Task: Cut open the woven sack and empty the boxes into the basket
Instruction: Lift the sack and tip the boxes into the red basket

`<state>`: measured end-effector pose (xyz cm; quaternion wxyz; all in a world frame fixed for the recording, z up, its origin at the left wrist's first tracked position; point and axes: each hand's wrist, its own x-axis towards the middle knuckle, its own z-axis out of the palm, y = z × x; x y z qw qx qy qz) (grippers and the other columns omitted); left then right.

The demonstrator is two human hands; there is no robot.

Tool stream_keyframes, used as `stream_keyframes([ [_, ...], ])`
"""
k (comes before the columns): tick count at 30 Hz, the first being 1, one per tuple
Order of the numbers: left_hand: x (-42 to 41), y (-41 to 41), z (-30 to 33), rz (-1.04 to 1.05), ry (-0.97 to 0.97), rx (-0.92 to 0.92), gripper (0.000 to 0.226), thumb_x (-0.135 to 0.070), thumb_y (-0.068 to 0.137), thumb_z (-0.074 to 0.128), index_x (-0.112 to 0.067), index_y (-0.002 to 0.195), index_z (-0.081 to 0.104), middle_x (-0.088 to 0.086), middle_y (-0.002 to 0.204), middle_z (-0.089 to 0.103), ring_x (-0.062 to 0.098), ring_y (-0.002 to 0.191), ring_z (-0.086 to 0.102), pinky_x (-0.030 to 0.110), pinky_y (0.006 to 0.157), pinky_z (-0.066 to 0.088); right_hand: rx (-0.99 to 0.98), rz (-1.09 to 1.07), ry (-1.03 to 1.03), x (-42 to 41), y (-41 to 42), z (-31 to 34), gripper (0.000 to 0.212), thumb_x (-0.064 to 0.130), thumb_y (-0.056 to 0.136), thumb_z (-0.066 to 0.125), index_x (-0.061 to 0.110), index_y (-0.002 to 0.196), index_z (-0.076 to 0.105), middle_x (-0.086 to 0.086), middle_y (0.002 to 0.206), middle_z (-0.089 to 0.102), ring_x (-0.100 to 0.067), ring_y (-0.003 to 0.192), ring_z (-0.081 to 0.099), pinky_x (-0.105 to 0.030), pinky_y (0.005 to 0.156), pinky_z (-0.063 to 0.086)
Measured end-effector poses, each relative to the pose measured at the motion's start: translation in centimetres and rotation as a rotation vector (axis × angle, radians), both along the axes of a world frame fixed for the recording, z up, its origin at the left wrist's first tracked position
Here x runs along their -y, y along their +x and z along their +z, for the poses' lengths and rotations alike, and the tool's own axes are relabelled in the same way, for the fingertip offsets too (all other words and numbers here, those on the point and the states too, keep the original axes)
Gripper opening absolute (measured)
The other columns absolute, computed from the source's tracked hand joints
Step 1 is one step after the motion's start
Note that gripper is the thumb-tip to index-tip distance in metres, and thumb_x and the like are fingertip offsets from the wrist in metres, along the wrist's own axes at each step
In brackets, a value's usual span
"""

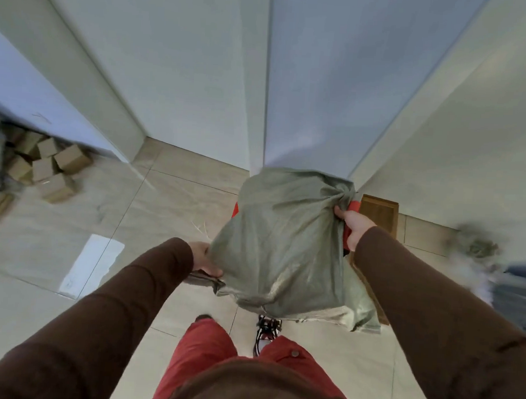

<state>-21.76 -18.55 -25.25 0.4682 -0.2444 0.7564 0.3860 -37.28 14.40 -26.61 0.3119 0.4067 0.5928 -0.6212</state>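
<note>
A big grey-green woven sack [287, 239] hangs in the air above the pale tiled floor [171, 201], in front of the person's red trousers [207, 344]. The left hand [206, 258] grips the sack's near left corner, fingers curled round the cloth. The right hand [355, 226] squeezes the bunched far right corner tight. Something red, maybe the basket [354, 207], peeks out from behind the sack. A pile of small brown cardboard boxes [50, 167] sits on the floor far to the left of the sack.
</note>
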Motion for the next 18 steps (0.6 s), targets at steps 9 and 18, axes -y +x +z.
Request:
stream_keyframes([
  [9, -0.9, -4.0, 2.7, 0.207, 0.028, -0.457, 0.015, -0.005, 0.093, 0.063, -0.015, 0.083, 0.057, 0.005, 0.074, 0.061, 0.021, 0.065, 0.057, 0.028, 0.062, 0.051, 0.160, -0.191, 0.039, 0.5, 1.1, -6.1, 0.046, 0.039, 0.105, 0.055, 0.009, 0.140, 0.061, -0.014, 0.136, 0.064, -0.034, 0.130, 0.059, -0.049, 0.109, 0.047],
  [18, -6.6, -9.0, 1.5, 0.606, 0.482, -0.221, 0.015, 0.002, 0.099, 0.053, -0.011, 0.100, 0.061, 0.009, 0.084, 0.064, 0.009, 0.050, 0.066, 0.022, 0.049, 0.055, 0.061, -0.156, 0.169, 2.6, 3.8, -7.0, 0.029, 0.018, 0.105, 0.055, 0.008, 0.129, 0.067, -0.010, 0.085, 0.072, -0.025, 0.067, 0.068, -0.030, 0.045, 0.052],
])
